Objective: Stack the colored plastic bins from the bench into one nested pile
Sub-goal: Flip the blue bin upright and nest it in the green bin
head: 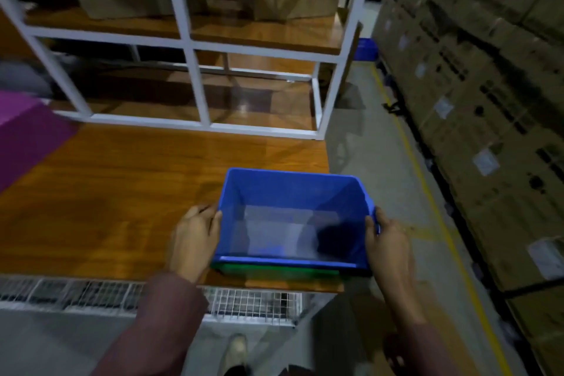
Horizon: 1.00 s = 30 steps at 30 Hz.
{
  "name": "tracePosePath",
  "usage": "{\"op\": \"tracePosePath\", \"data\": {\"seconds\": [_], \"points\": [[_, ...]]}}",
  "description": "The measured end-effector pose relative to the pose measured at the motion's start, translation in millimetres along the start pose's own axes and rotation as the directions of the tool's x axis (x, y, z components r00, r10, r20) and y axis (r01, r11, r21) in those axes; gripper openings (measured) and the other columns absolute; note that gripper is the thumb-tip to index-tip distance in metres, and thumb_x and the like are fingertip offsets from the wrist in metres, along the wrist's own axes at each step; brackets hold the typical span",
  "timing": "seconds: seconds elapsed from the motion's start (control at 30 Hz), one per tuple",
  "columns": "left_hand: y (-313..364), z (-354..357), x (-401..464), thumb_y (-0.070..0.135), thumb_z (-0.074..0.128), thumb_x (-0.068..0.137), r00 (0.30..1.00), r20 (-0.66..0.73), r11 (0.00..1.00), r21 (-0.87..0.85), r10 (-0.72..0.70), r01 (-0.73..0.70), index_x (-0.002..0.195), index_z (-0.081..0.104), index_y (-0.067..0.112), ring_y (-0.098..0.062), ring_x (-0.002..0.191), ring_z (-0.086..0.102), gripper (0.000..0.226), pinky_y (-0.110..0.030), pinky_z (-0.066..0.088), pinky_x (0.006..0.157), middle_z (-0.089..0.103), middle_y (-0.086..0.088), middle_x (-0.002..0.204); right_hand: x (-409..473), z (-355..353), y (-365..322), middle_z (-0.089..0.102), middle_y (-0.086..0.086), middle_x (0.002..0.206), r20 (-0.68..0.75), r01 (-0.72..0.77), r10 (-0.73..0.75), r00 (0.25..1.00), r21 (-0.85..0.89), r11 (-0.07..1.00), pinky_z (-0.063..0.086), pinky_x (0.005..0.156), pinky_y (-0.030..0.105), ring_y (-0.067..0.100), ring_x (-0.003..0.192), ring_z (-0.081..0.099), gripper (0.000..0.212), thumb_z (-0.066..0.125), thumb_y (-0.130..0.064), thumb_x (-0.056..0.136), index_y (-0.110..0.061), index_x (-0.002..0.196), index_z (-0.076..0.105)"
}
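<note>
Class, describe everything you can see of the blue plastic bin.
The blue plastic bin is rectangular, open-topped and upright, with glossy walls tapering to a shiny floor; it looks empty. It sits at the wooden bench's near right corner, over a green edge, apparently another bin. The left hand and right hand grip its side rims.
</note>
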<state>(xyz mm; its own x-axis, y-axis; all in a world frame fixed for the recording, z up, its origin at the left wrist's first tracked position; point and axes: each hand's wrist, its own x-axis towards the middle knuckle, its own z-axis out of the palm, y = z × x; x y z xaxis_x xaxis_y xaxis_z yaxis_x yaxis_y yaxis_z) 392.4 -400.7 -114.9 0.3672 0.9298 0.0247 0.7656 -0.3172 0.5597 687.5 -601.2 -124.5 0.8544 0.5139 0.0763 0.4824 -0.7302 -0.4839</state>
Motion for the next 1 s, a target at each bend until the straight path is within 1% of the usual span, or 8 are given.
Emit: {"op": "tracePosePath", "data": {"seconds": [0.13, 0.23, 0.3, 0.47, 0.57, 0.63, 0.77, 1.0], "points": [[-11.6, 2.5, -5.5, 0.053, 0.04, 0.104, 0.996, 0.079, 0.998, -0.038, -0.041, 0.044, 0.134, 0.07, 0.028, -0.038, 0.108, 0.07, 0.049, -0.042, 0.056, 0.081, 0.074, -0.01, 0.122, -12.4, 18.2, 7.9, 0.071, 0.025, 0.122, 0.044, -0.011, 0.014, 0.999, -0.085, 0.996, 0.055, 0.088, 0.051, 0.046, 0.106, 0.066, 0.05, 0.049, -0.037, 0.107, -0.017, 0.153, 0.053], [-31.5, -17.7, -11.4, 0.052, 0.038, 0.107, 0.999, 0.039, 0.99, -0.135, -0.029, 0.034, 0.144, 0.061, 0.033, -0.028, 0.123, 0.066, 0.047, -0.041, 0.054, 0.095, 0.069, -0.001, 0.138, -22.6, 17.4, -14.1, 0.067, 0.03, 0.126, -0.044, 0.07, -0.082, 0.996, -0.231, 0.97, 0.05, 0.092, 0.057, 0.05, 0.106, 0.058, 0.048, 0.066, -0.026, 0.099, -0.002, 0.14, 0.061], [-59.9, -37.5, -12.7, 0.056, 0.038, 0.106, 0.998, -0.004, 0.981, -0.185, -0.055, 0.054, 0.144, 0.057, 0.037, -0.022, 0.12, 0.067, 0.046, -0.044, 0.056, 0.096, 0.066, 0.006, 0.141, -29.8, 21.8, -48.9, 0.065, 0.032, 0.13, -0.1, 0.137, -0.163, 0.982, -0.226, 0.964, 0.049, 0.095, 0.058, 0.052, 0.11, 0.056, 0.05, 0.069, -0.024, 0.097, 0.003, 0.138, 0.062], [-162.9, -113.4, -8.3, 0.047, 0.045, 0.107, 0.984, -0.121, 0.976, -0.189, -0.134, 0.11, 0.139, 0.057, 0.041, -0.008, 0.101, 0.067, 0.034, -0.044, 0.061, 0.083, 0.062, 0.014, 0.133, -70.8, 66.8, -186.3, 0.067, 0.024, 0.132, -0.126, 0.473, -0.476, 0.87, -0.058, 0.879, 0.043, 0.099, 0.055, 0.046, 0.119, 0.056, 0.05, 0.053, -0.039, 0.104, -0.001, 0.134, 0.065], [-248.5, -173.8, -11.0, 0.042, 0.048, 0.107, 0.959, -0.196, 0.968, -0.189, -0.204, 0.167, 0.133, 0.062, 0.037, -0.012, 0.102, 0.067, 0.03, -0.044, 0.058, 0.088, 0.064, 0.01, 0.13, -119.5, 101.3, -291.4, 0.067, 0.013, 0.134, -0.02, 0.507, -0.507, 0.862, 0.066, 0.86, 0.041, 0.104, 0.052, 0.036, 0.128, 0.049, 0.054, 0.046, -0.055, 0.106, -0.014, 0.137, 0.062], [-305.4, -215.4, -16.7, 0.04, 0.049, 0.107, 0.936, -0.241, 0.956, -0.204, -0.257, 0.21, 0.129, 0.066, 0.035, -0.015, 0.105, 0.067, 0.028, -0.043, 0.057, 0.091, 0.066, 0.008, 0.126, -156.4, 129.0, -357.0, 0.066, 0.008, 0.136, 0.027, 0.542, -0.549, 0.835, 0.126, 0.831, 0.04, 0.108, 0.05, 0.031, 0.134, 0.045, 0.051, 0.05, -0.057, 0.105, -0.02, 0.138, 0.061], [-400.7, -288.0, -23.1, 0.037, 0.053, 0.105, 0.881, -0.342, 0.939, -0.226, -0.326, 0.26, 0.122, 0.068, 0.034, -0.013, 0.096, 0.068, 0.023, -0.039, 0.056, 0.084, 0.069, 0.007, 0.117, -222.5, 188.8, -471.9, 0.069, 0.004, 0.133, 0.089, 0.64, -0.667, 0.74, 0.212, 0.738, 0.041, 0.107, 0.047, 0.026, 0.132, 0.047, 0.051, 0.052, -0.058, 0.104, -0.02, 0.136, 0.063], [-499.0, -353.2, 6.2, 0.039, 0.05, 0.106, 0.833, -0.355, 0.895, -0.303, -0.425, 0.328, 0.124, 0.066, 0.035, -0.007, 0.094, 0.066, 0.025, -0.039, 0.058, 0.081, 0.068, 0.011, 0.116, -264.1, 287.6, -605.4, 0.072, 0.002, 0.128, 0.142, 0.738, -0.772, 0.619, 0.229, 0.634, 0.044, 0.102, 0.048, 0.027, 0.125, 0.054, 0.045, 0.055, -0.055, 0.103, -0.021, 0.131, 0.066]]}}
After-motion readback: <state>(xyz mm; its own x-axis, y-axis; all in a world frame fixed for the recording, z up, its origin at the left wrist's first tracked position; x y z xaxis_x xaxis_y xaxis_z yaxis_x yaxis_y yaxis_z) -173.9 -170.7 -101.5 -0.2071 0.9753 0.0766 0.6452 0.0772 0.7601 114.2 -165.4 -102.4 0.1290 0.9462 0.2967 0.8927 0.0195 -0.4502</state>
